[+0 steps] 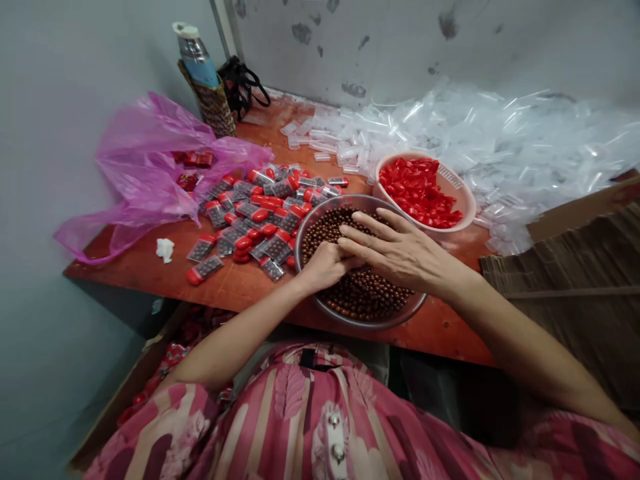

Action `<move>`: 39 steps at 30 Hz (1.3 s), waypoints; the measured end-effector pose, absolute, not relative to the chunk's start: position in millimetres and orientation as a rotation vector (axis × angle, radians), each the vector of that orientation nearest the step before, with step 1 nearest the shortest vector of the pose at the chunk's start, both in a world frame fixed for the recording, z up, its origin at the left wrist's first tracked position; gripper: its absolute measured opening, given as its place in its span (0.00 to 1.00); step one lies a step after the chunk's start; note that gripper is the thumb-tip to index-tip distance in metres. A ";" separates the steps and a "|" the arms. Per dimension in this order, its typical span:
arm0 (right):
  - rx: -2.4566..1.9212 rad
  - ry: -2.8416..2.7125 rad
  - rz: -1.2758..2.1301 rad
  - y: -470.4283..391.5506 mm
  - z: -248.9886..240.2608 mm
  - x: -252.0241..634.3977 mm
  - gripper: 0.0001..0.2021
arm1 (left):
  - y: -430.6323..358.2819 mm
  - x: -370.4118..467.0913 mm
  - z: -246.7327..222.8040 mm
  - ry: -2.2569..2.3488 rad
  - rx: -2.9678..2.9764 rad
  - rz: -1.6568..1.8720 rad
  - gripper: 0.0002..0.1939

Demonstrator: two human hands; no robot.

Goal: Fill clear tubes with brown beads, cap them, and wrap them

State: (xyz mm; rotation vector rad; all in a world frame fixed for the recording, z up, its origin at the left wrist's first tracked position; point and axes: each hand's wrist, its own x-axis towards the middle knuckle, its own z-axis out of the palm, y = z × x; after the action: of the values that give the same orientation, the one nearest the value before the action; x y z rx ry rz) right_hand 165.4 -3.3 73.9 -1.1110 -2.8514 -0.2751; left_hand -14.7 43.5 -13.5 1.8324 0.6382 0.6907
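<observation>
A metal bowl (pixel 370 325) full of small brown balls (pixel 367 297) stands near the table's front edge. Over the balls, my left hand (pixel 325 268) is curled closed, and whatever it holds is hidden. My right hand (pixel 400 253) reaches in from the other side with its fingers stretched out, its near edge against my left hand. Left of the bowl lies a heap of clear tubes with red caps (pixel 277 247), filled with dark balls. Behind the bowl, touching or nearly so, a pink basket (pixel 467 200) holds loose red caps (pixel 415 190).
Clear empty tubes (pixel 525 140) are piled along the back wall. A pink plastic bag (pixel 145 167) with red packets lies left, a flask (pixel 200 67) behind it. Stacked cardboard (pixel 575 287) stands at right. A white scrap (pixel 165 250) lies near the front edge (pixel 150 290).
</observation>
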 end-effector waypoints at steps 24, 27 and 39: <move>-1.452 -2.174 -0.512 -6.5 2.4 138.9 0.27 | 45.7 -12.3 -14.1 0.629 1.070 0.822 0.15; -1.471 -2.150 -0.441 -6.1 -1.4 140.8 0.29 | 46.2 -12.0 -11.8 0.607 1.014 0.829 0.15; -1.496 -2.148 -0.323 -2.5 4.0 144.3 0.33 | 46.7 -10.4 -9.4 0.636 0.832 0.828 0.17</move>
State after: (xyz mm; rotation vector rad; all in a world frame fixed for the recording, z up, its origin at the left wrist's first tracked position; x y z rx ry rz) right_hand 144.3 -2.5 4.0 -1.4957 -2.1480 -0.3229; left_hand -10.4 46.7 -9.4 0.8318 0.6364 0.8279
